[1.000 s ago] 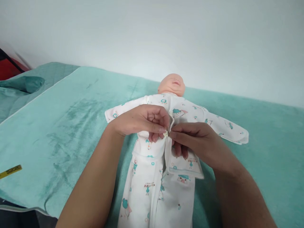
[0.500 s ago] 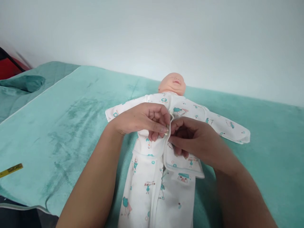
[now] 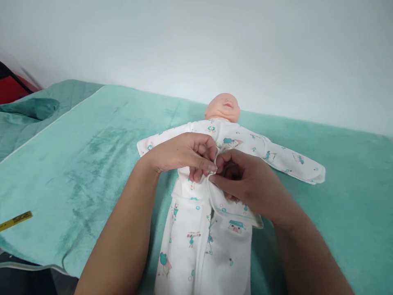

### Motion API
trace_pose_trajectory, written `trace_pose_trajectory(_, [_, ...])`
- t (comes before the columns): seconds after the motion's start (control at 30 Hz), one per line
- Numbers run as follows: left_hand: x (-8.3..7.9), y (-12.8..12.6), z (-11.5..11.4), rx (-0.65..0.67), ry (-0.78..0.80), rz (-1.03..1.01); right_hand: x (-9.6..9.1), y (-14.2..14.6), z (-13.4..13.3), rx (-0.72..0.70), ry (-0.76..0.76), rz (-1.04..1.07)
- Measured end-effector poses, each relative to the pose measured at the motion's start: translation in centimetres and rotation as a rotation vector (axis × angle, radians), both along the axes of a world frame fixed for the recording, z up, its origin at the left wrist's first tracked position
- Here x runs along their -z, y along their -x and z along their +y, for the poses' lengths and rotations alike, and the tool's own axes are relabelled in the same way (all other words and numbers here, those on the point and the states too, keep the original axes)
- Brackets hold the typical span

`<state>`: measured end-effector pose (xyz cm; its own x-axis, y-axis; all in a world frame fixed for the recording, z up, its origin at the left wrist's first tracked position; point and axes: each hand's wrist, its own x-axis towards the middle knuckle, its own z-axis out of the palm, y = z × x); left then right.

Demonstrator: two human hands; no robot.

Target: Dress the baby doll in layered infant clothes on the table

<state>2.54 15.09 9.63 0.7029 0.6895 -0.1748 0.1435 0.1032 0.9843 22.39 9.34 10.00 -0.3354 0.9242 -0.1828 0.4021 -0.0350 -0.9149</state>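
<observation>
A baby doll lies on its back on a teal towel, dressed in a white printed shirt and matching trousers. My left hand pinches the shirt's left front edge at the chest. My right hand pinches the right front edge against it, the fingertips of both hands meeting at the shirt's opening. The fastener between the fingers is hidden. Below my hands the shirt's lower flap hangs loose over the trousers.
A yellow measuring tape lies at the towel's near left edge. A darker teal cushion and something red sit at the far left. A plain white wall stands behind the bed.
My two hands have drawn closer together over the doll's chest, and the small white fastener that showed between my fingertips is now covered. The loose flap has shifted slightly left.
</observation>
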Motion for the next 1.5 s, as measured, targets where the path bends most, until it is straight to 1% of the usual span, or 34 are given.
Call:
trace_pose_trajectory(0.13, [-0.1,-0.1,0.0,-0.005,0.0,0.022,0.0,0.0,0.0,-0.015,-0.012,0.007])
trace_pose_trajectory(0.3, [0.0,0.0,0.0,-0.012,-0.013,0.008,0.1,0.0,0.0,0.0,-0.033,0.005])
trace_pose_trajectory(0.47, [-0.3,0.1,-0.2,0.012,-0.042,0.043,0.1,0.1,-0.1,0.0,-0.054,0.014])
trace_pose_trajectory(0.67, [-0.3,0.3,-0.3,0.016,-0.063,0.054,0.0,0.2,-0.1,0.005,-0.1,-0.025])
trace_pose_trajectory(0.9, [0.0,0.4,-0.2,0.033,-0.04,-0.008,0.1,0.1,0.0,0.014,-0.084,-0.002])
trace_pose_trajectory(1.07, [0.4,0.6,0.0,0.05,-0.027,-0.059,-0.1,0.0,0.2,0.008,0.005,0.054])
trace_pose_trajectory(1.23, [0.5,0.6,0.1,0.054,-0.021,-0.074,-0.2,-0.2,0.2,0.013,0.044,0.071])
trace_pose_trajectory(1.5, [0.7,0.6,0.2,0.062,-0.027,-0.115,0.1,-0.3,0.3,-0.001,0.013,0.144])
